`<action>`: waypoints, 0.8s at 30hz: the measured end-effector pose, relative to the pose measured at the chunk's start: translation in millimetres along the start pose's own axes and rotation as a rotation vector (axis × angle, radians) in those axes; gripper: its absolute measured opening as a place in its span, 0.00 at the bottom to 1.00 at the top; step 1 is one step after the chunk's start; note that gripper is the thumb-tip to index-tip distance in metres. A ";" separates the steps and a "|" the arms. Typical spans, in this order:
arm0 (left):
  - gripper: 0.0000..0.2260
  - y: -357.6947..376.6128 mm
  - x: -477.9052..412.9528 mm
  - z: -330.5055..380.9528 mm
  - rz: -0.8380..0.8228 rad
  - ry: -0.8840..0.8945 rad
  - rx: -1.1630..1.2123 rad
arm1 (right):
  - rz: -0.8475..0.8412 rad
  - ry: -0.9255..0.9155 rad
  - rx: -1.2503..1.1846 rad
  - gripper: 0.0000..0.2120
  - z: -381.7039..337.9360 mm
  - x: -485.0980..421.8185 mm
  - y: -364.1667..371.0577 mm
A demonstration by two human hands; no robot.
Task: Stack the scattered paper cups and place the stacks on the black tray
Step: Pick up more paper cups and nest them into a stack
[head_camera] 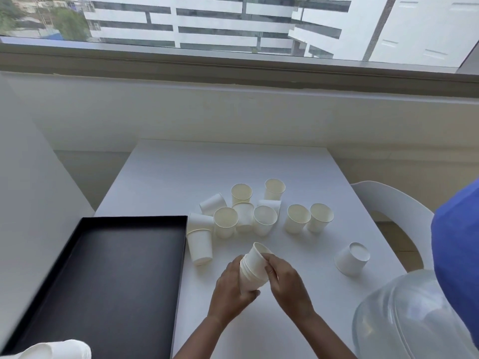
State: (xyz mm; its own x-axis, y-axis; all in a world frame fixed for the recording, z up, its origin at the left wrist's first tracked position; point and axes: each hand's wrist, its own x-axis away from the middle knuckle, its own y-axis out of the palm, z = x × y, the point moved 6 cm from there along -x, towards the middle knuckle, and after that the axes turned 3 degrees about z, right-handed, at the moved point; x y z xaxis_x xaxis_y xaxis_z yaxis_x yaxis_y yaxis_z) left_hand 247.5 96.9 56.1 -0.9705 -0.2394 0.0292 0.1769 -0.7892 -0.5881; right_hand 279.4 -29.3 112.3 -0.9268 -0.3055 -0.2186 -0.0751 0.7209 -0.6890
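Paper cup stack [252, 270], plain white, gripped in both hands [228, 288] [287, 286]

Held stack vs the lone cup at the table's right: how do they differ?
The held stack is several nested cups; the lone cup is single.
The left hand and right hand grip the held stack; the lone cup sits on the table, untouched.
The held stack's mouth tilts up; the lone cup stands mouth down, base showing.
Both are plain white paper, neither on the black tray.
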 end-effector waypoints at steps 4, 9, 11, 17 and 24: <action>0.32 0.0 -0.9 3.3 0.014 -0.025 0.033 | -0.110 -0.045 -0.028 0.13 -3.0 7.4 11.3; 0.33 0.0 1.8 0.3 -0.006 -0.024 0.008 | -0.234 -0.060 -0.013 0.12 8.8 10.2 13.7; 0.34 -0.8 3.2 -2.0 -0.003 -0.025 0.005 | -0.169 -0.055 0.004 0.12 18.0 3.4 1.8; 0.34 -3.8 5.1 -4.3 -0.010 -0.032 -0.013 | 0.150 0.186 0.423 0.16 81.9 -34.2 -57.9; 0.33 -5.6 7.8 -6.1 -0.013 -0.035 -0.024 | 0.046 0.761 0.509 0.26 153.6 -36.9 -98.6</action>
State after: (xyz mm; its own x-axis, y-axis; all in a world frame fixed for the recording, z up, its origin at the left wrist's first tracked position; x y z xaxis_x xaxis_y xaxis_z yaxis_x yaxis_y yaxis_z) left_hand 238.0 102.9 54.7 -0.9662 -0.2495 0.0647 0.1604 -0.7786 -0.6067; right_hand 377.6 -184.7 82.1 -0.9309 0.3388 0.1363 -0.0281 0.3057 -0.9517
